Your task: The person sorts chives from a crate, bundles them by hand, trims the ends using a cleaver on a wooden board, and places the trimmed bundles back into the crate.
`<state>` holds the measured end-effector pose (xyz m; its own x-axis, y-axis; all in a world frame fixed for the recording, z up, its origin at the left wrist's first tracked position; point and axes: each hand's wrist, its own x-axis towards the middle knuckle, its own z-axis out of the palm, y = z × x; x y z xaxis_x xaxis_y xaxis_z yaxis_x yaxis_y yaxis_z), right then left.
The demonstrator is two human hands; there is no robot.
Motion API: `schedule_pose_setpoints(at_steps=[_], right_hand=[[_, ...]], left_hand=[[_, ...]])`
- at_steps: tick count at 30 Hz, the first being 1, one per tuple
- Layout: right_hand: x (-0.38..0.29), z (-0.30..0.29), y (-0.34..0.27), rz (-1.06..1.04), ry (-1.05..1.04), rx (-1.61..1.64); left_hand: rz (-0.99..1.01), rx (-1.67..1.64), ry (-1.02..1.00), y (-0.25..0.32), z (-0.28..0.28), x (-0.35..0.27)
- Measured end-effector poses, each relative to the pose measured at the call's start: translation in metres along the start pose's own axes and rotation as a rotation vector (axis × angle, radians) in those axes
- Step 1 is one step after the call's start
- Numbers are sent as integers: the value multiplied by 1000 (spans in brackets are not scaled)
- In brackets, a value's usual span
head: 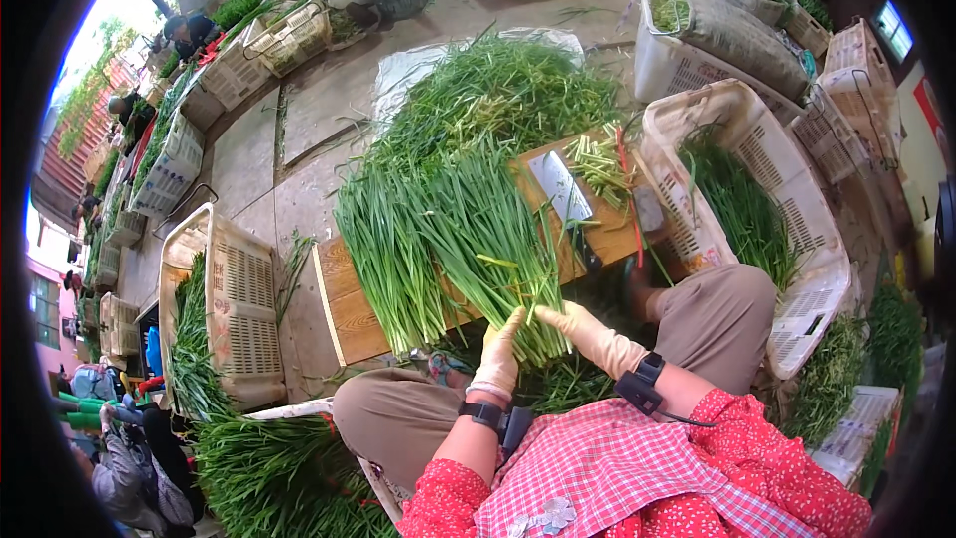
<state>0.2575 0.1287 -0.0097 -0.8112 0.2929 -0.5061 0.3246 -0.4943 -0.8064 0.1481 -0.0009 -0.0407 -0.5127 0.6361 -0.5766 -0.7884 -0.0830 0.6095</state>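
A bunch of long, flat-leaved green chives [489,239] lies over the front edge of a wooden board [351,299], its cut ends towards me. My left hand [497,362], in a pale glove, grips the stalk ends from the left. At their right side my right hand [594,332], gloved too, holds stalks between thumb and fingers; some fingertips are hidden. Another bundle of chives [388,261] rests alongside on the left. A cleaver [560,187] with a black handle lies flat on the board, beside a small heap of cut stalk ends [601,164].
Behind the board, a large chive heap [493,97] covers a white sheet [396,67]. Plastic crates flank me, one at right [747,127] and one at left [246,314], both holding greens. A red strap [627,187] crosses the board's right end. Several people work at far left.
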Motion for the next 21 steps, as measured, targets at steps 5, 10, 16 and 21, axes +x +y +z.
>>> schedule_pose_setpoints(at_steps=[5,10,16,21], right_hand=[[5,-12,6,23,38,-46],[8,-22,14,-62,31,109],[7,-4,7,110,-123,399],[2,-12,5,249,-90,-397]], left_hand=[[-85,-43,-7,0,-12,6],[-160,-303,-66,1,-26,8],[-190,-534,-227,1,-6,-2],[-279,-525,-298,-14,-8,5]])
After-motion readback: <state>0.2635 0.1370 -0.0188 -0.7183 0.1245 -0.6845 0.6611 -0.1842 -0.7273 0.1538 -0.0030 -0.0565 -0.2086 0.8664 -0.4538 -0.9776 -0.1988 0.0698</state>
